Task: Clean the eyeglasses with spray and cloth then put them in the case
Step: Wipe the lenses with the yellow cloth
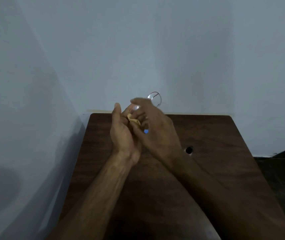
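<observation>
Eyeglasses and cloth, held in both hands above the tabletop.

Item: eyeglasses (156,99) – thin-rimmed, raised in front of the pale wall (155,49), one round lens standing clear above the knuckles, the rest hidden among the fingers. Right hand (157,129): fingers curled round the frame, back of the hand toward the camera. Left hand (122,134): thumb up, palm turned inward, fingers closed on a small yellow cloth (134,120) bunched where the two hands meet. A small blue spot (146,131) shows in the gap under the fingers – what it is cannot be told. Below: dark wood-grain tabletop (216,170), set against the wall, with a round hole (189,150) just right of the right wrist.
</observation>
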